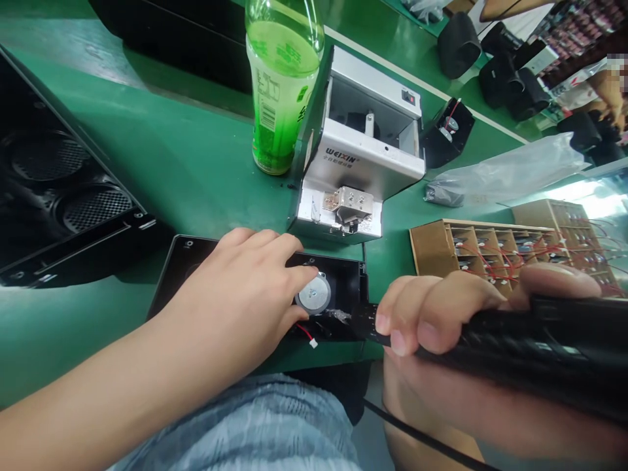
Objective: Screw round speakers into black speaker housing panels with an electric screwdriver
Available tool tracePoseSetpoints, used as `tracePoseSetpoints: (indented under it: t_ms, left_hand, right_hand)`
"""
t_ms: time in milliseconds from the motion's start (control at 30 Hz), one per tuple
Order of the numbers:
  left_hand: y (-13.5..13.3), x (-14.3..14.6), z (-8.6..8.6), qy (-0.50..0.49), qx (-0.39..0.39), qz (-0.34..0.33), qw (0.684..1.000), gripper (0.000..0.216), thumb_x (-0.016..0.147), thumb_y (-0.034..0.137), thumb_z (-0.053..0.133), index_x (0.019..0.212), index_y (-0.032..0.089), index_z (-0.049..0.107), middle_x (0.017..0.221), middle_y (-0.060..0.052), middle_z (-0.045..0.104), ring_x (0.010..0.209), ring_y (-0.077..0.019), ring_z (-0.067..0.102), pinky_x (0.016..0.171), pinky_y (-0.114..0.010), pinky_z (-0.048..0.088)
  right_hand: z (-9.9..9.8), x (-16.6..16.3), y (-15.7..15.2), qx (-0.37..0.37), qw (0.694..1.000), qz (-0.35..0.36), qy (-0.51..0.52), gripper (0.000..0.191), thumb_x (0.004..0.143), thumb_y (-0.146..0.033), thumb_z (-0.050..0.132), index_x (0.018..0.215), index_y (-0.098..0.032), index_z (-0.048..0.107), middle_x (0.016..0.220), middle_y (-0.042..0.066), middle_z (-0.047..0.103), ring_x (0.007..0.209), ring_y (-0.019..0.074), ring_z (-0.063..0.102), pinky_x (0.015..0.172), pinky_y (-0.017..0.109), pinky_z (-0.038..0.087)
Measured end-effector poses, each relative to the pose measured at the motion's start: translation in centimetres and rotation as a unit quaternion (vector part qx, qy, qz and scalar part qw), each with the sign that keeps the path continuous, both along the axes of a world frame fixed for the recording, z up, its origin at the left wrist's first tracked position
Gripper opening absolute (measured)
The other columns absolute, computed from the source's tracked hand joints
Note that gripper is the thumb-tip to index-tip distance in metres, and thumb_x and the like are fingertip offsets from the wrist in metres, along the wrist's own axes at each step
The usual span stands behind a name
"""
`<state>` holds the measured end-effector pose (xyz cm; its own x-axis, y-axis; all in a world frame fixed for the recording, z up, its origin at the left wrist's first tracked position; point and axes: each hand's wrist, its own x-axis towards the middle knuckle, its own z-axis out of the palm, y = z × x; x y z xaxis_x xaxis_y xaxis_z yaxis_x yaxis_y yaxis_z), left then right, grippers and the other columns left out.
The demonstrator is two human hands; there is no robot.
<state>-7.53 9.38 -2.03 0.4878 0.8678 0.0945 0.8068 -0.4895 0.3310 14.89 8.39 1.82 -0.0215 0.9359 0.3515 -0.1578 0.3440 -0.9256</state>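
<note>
My left hand (245, 288) lies on a black speaker housing (343, 281) at the table's near edge, fingers curled around a round silver speaker driver (314, 293) seated in it. A red wire with a white plug (310, 338) trails from under that hand. My right hand (441, 314) is wrapped around a black electric screwdriver (530, 347), whose tip points left toward the housing's right end. The screwdriver's cable (422, 435) runs down below it.
A grey WEIXIN screw feeder (363, 157) stands just behind the housing, with a green drink bottle (279, 85) to its left. Large black speaker cabinets (53, 183) fill the left. Cardboard trays of wired drivers (495, 252) and a plastic bag (510, 170) lie right.
</note>
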Motion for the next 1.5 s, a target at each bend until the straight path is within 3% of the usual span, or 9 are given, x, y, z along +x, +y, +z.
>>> tracePoseSetpoints:
  t_ms: [333, 500, 700, 933, 1000, 1100, 1200, 1333, 1500]
  left_hand:
    - [-0.2, 0.2, 0.0, -0.002, 0.001, 0.008, 1.000, 0.034, 0.083, 0.029, 0.089, 0.116, 0.027, 0.082, 0.126, -0.010, 0.074, 0.114, -0.0368, 0.071, 0.095, -0.056, 0.052]
    - [-0.7, 0.3, 0.0, 0.003, 0.010, 0.007, 1.000, 0.038, 0.082, 0.031, 0.091, 0.119, 0.028, 0.082, 0.131, -0.010, 0.073, 0.119, -0.0382, 0.071, 0.096, -0.057, 0.052]
    - [-0.8, 0.3, 0.1, 0.007, 0.014, 0.013, 1.000, 0.038, 0.081, 0.032, 0.094, 0.117, 0.029, 0.083, 0.130, -0.010, 0.074, 0.115, -0.0364, 0.072, 0.092, -0.054, 0.053]
    - [-0.9, 0.1, -0.1, -0.004, 0.014, 0.013, 1.000, 0.042, 0.081, 0.031, 0.095, 0.121, 0.028, 0.083, 0.132, -0.011, 0.074, 0.115, -0.0363, 0.071, 0.096, -0.054, 0.053]
    - [-1.0, 0.0, -0.2, -0.015, 0.014, 0.013, 1.000, 0.042, 0.082, 0.029, 0.094, 0.122, 0.028, 0.082, 0.130, -0.011, 0.074, 0.116, -0.0359, 0.071, 0.099, -0.055, 0.054]
    - [-0.9, -0.2, -0.2, -0.030, 0.010, 0.012, 0.999, 0.041, 0.082, 0.024, 0.092, 0.121, 0.026, 0.082, 0.129, -0.011, 0.074, 0.115, -0.0356, 0.071, 0.102, -0.057, 0.055]
    - [-1.0, -0.4, -0.2, -0.046, 0.027, 0.006, 0.999, 0.041, 0.084, 0.024, 0.090, 0.123, 0.023, 0.081, 0.136, -0.014, 0.074, 0.121, -0.0378, 0.071, 0.108, -0.062, 0.054]
    - [-2.2, -0.4, -0.1, -0.105, 0.095, -0.009, 0.990, 0.026, 0.099, 0.028, 0.075, 0.124, 0.024, 0.080, 0.142, -0.012, 0.075, 0.129, -0.0329, 0.070, 0.118, -0.057, 0.048]
    - [-5.4, 0.0, -0.9, -0.089, 0.156, -0.009, 0.984, 0.030, 0.112, 0.040, 0.058, 0.125, 0.026, 0.081, 0.139, -0.003, 0.079, 0.125, -0.0245, 0.072, 0.114, -0.043, 0.046]
  right_hand:
    - [0.0, -0.7, -0.3, -0.050, 0.998, 0.029, -0.037, 0.026, 0.109, -0.036, 0.050, 0.107, -0.033, 0.076, 0.063, 0.001, 0.064, 0.057, 0.0235, 0.065, 0.059, 0.045, 0.058]
    - [-0.4, -0.6, -0.8, 0.055, 0.995, 0.073, -0.035, 0.033, 0.102, -0.015, 0.053, 0.126, -0.030, 0.072, 0.074, 0.000, 0.069, 0.059, 0.0185, 0.066, 0.059, 0.041, 0.060]
    - [-0.6, 0.4, -0.4, 0.071, 0.979, 0.165, -0.091, 0.056, 0.093, -0.001, 0.055, 0.138, -0.030, 0.068, 0.085, 0.002, 0.074, 0.073, 0.0216, 0.075, 0.066, 0.046, 0.066]
    - [-1.6, -2.7, -1.4, 0.080, 0.997, 0.021, -0.002, 0.033, 0.104, -0.016, 0.053, 0.122, -0.027, 0.078, 0.074, 0.000, 0.074, 0.060, 0.0179, 0.070, 0.058, 0.038, 0.062]
    - [-1.9, -3.6, -1.5, 0.083, 0.996, -0.030, 0.032, 0.025, 0.106, -0.032, 0.058, 0.115, -0.025, 0.080, 0.071, -0.001, 0.073, 0.055, 0.0183, 0.068, 0.056, 0.037, 0.060]
    - [-1.2, -4.0, -1.0, 0.044, 0.996, -0.064, 0.053, 0.049, 0.097, -0.070, 0.065, 0.109, -0.025, 0.080, 0.066, 0.000, 0.072, 0.049, 0.0201, 0.063, 0.050, 0.038, 0.056]
    - [1.5, -3.4, 0.9, -0.017, 0.996, -0.039, 0.076, 0.066, 0.090, -0.085, 0.060, 0.116, -0.027, 0.078, 0.061, -0.002, 0.068, 0.044, 0.0198, 0.058, 0.046, 0.037, 0.051]
    - [5.3, -3.5, 5.6, 0.070, 0.992, -0.072, 0.079, 0.063, 0.095, -0.084, 0.051, 0.115, -0.028, 0.074, 0.062, -0.003, 0.066, 0.046, 0.0178, 0.057, 0.051, 0.037, 0.053]
    - [5.1, -6.0, 10.4, 0.107, 0.990, -0.075, 0.057, 0.066, 0.088, -0.093, 0.052, 0.094, -0.029, 0.068, 0.054, -0.005, 0.055, 0.039, 0.0168, 0.053, 0.037, 0.031, 0.040]
